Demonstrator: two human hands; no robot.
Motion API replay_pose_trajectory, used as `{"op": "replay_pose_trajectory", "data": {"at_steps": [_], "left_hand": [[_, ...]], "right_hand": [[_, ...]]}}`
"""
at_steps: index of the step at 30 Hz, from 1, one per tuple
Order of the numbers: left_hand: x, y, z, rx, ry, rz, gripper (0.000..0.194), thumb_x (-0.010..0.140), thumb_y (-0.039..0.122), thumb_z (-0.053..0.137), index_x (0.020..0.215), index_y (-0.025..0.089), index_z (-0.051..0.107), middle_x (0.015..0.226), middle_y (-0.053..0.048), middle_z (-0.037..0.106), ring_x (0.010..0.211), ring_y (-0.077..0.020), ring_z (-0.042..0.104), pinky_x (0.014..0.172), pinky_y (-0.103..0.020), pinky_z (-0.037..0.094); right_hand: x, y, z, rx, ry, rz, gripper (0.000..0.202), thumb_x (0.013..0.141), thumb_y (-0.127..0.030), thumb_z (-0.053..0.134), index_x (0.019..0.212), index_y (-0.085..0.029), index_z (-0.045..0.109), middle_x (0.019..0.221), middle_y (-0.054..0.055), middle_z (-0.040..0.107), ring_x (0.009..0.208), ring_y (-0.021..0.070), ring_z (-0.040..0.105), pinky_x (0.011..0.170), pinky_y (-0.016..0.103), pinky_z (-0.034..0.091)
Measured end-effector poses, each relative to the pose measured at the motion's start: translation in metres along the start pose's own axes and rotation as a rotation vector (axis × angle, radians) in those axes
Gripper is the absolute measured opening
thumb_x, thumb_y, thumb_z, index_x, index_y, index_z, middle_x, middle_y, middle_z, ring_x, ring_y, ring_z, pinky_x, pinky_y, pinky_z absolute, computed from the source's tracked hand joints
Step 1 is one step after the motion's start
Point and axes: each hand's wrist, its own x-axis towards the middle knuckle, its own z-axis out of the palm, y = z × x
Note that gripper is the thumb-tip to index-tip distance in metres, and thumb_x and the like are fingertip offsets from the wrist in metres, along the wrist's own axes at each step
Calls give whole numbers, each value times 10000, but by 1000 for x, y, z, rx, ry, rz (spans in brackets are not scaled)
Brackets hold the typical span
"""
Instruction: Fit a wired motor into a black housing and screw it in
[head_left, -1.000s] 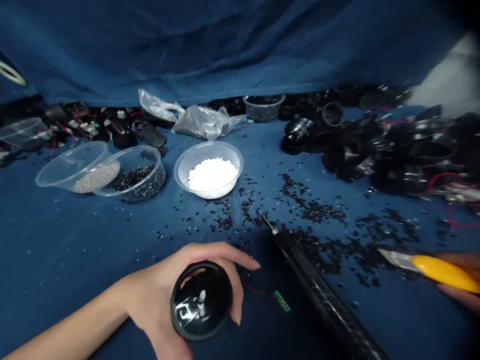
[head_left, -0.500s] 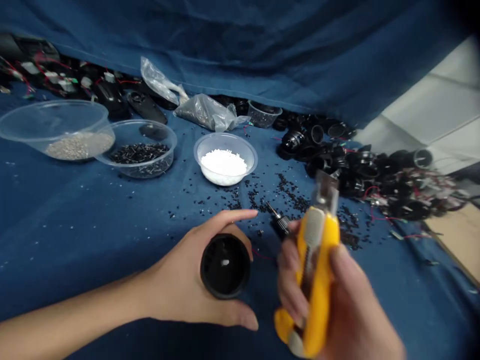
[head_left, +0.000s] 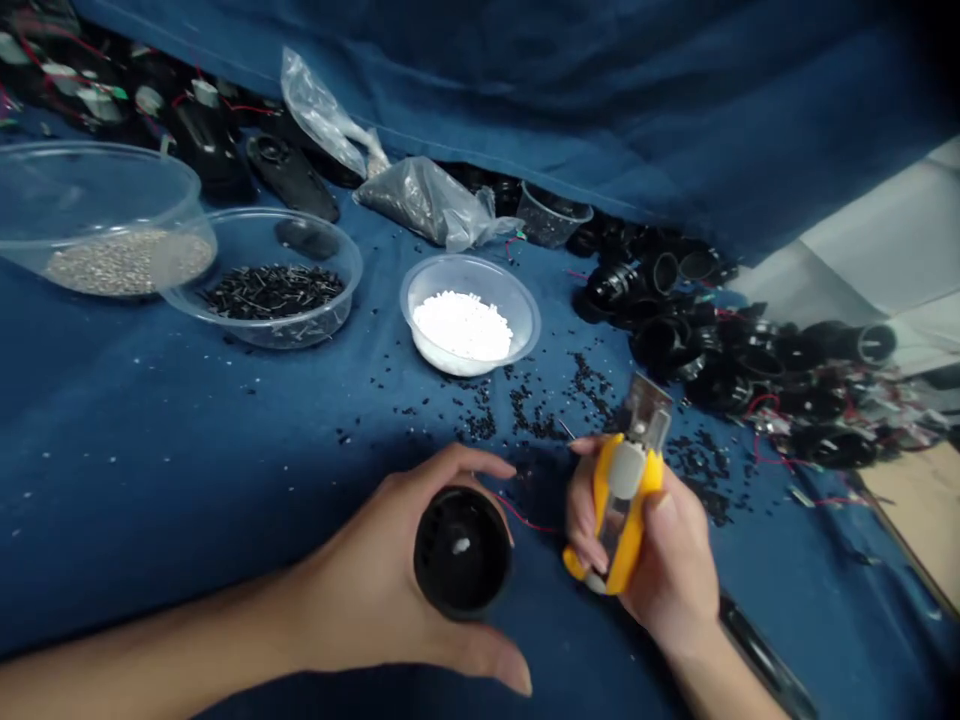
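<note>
My left hand is curled round a black cylindrical housing, its open mouth turned up toward me. A small whitish piece shows inside, at the middle of the bottom. In my right hand is a yellow utility knife, its wide blade pointing up and away from me. The knife and the housing are apart. A red wire runs on the cloth between the hands. The thin tip of a screwdriver pokes out beyond my right fingers; the rest of it is hidden.
Bowls of white bits, black screws and pale small parts stand on the blue cloth. Loose black bits are scattered ahead. A plastic bag lies behind. Black housings and wires are heaped at right.
My right hand with the knife has moved lower and farther forward, uncovering a long black object near the forearm. My left hand still holds the housing, slightly lower and to the right in view.
</note>
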Motion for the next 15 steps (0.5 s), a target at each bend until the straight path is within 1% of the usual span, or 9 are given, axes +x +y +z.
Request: {"op": "replay_pose_trajectory", "data": {"at_steps": [1,3,5,6,8,10,13,15], "left_hand": [[1,2,1,17,7,17,845,511,418,896,1217,260,461,947,2,673,819,-203,652,750,-287,491],[4,7,4,79,27,63,820,572,396,872,1252,269,432,979,-3,666,847,-205,655,751,-279,491],[8,13,8,138,39,111,773,638,355,830,1276,263,404,991,-6,662,862,-204,656,760,-277,489],[10,17,9,162,41,125,760,659,338,812,1287,258,391,988,-7,663,865,-204,655,762,-277,488],[14,24,12,209,40,133,762,673,316,796,1304,251,374,960,-4,665,851,-200,653,752,-275,485],[16,28,14,243,34,138,805,650,308,811,1319,253,367,929,1,661,819,-193,649,733,-270,483],[15,29,15,214,21,139,904,593,356,855,1347,259,366,888,7,642,747,-178,636,692,-262,485],[11,26,15,210,20,114,935,571,399,866,1360,277,380,896,6,637,737,-178,629,698,-268,487]], "right_hand": [[-2,-3,-3,-134,-36,-87,385,934,-526,459,1190,-260,571,676,-8,521,466,113,457,432,253,407],[-6,-7,-11,-463,-142,-301,364,932,-466,507,1246,-288,550,810,36,614,636,172,579,574,307,490],[-10,-9,-17,-744,-263,-468,421,927,-398,535,1333,-296,483,977,71,653,794,222,619,690,350,514],[-11,-8,-20,-827,-310,-512,455,931,-374,527,1370,-293,440,1019,81,654,821,235,619,708,360,513],[-14,-6,-24,-897,-350,-536,459,950,-342,473,1396,-280,385,1020,90,654,812,243,615,692,364,506],[-18,-4,-24,-901,-363,-527,410,952,-332,439,1354,-265,402,989,96,655,798,248,614,666,365,492],[-22,-1,-21,-887,-396,-495,290,935,-369,456,1199,-251,485,866,78,643,720,238,591,610,356,456],[-23,0,-18,-885,-414,-464,229,931,-402,467,1092,-247,516,804,62,622,673,224,564,582,347,429]]}}
